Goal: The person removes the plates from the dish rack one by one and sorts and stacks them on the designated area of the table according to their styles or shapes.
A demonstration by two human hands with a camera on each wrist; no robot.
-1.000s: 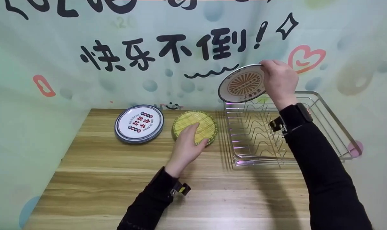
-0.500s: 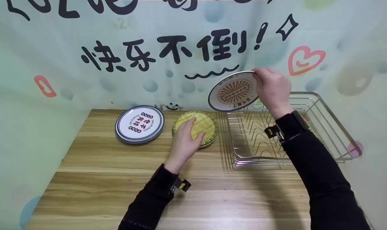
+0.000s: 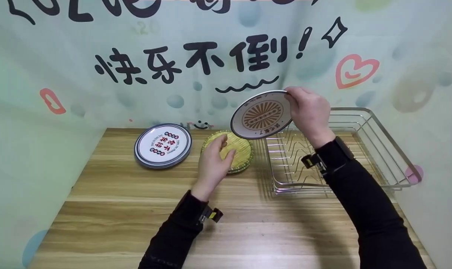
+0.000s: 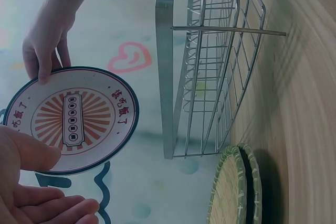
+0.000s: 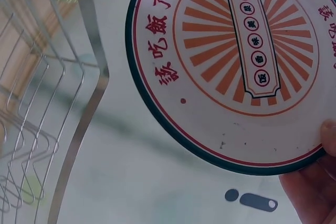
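Note:
My right hand (image 3: 310, 112) pinches the rim of a round white plate (image 3: 261, 115) and holds it tilted in the air between the woven round and the rack. In the right wrist view the plate (image 5: 210, 124) shows a dark green rim, orange rays and red characters. My left hand (image 3: 214, 164) is open, thumb apart from the fingers, holding nothing. It hovers at the near left of a yellow-green woven round (image 3: 242, 151), partly covering it in the head view. The left wrist view shows two such woven rounds (image 4: 226, 192) stacked, and my thumb (image 4: 37, 153) overlapping the plate.
A stack of blue-rimmed white plates (image 3: 162, 145) lies at the back left of the wooden table (image 3: 136, 209). On the right stands a wire dish rack (image 3: 375, 140) with wavy dividers. A printed cloth backdrop (image 3: 136, 101) hangs right behind the table.
My right hand has carried the plate left and down, away from the rack toward the woven rounds. My left hand has drawn back slightly to the left.

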